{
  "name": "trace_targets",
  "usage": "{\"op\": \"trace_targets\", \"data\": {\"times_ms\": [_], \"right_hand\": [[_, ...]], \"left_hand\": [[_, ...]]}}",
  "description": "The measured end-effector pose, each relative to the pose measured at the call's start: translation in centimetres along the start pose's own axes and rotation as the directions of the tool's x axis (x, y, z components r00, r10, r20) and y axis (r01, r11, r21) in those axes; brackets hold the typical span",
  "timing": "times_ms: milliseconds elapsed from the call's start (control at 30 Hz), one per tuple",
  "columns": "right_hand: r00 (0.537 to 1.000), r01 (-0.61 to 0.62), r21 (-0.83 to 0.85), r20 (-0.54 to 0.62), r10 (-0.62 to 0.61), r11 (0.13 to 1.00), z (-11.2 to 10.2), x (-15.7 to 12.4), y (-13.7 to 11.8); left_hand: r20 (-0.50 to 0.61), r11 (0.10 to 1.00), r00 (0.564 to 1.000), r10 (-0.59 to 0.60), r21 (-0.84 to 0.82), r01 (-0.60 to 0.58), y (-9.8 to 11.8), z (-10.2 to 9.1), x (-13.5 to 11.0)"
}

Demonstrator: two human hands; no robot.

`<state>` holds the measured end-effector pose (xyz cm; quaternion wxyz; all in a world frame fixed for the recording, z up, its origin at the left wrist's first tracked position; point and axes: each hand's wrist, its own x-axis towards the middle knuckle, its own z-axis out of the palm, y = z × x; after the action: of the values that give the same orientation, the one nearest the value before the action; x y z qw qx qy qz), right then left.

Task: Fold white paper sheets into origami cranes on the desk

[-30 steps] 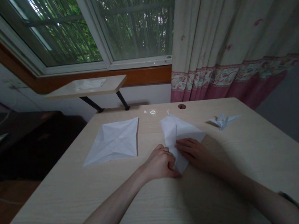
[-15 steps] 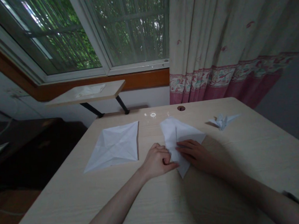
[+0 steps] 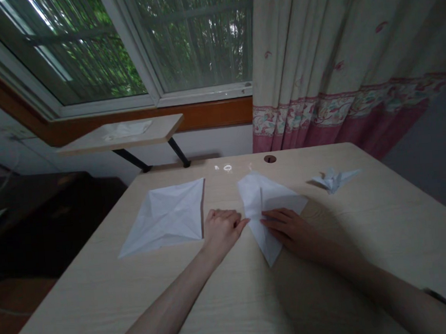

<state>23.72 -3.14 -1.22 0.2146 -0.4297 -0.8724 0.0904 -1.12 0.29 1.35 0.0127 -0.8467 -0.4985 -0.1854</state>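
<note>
Slanting in from lower left with the left grip curled, knuckles up, thumb stretched to the left edge of the partly folded white paper. Cannot tell whether pinching that edge. Resting the right grip palm down on the paper, fingers outstretched, close together. Can see the paper on the surface, between the creased sheet and the origami crane.

The right hand lies on a folded white paper sheet; the left hand is at its left edge.
</note>
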Motion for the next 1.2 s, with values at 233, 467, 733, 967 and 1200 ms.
{"op": "trace_targets", "data": {"times_ms": [233,467,733,967,1200], "right_hand": [[1.0,0.014,0.002,-0.005,-0.014,1.0,0.3,-0.2,0.2],[0.999,0.038,-0.004,0.0,-0.038,0.999,0.1,-0.3,0.3],[1.0,0.0,0.073,-0.016,0.001,0.997,0.1,-0.2,0.0],[0.985,-0.169,0.192,0.005,0.171,0.967,-0.2,-0.3,-0.3],[0.986,-0.122,0.189,-0.09,0.141,0.974,0.2,-0.3,-0.1]], "left_hand": [[0.054,0.993,0.996,-0.066,-0.093,0.071,-0.2,-0.1,0.2],[0.12,0.978,0.987,-0.11,-0.162,0.129,-0.2,-0.3,0.3],[-0.004,0.985,1.0,-0.005,-0.174,0.004,0.1,-0.3,-0.1],[-0.246,0.972,0.962,0.119,-0.169,-0.164,0.7,-0.7,-0.5],[-0.392,0.947,0.892,0.223,-0.132,-0.294,1.1,-1.1,-0.7]]}}
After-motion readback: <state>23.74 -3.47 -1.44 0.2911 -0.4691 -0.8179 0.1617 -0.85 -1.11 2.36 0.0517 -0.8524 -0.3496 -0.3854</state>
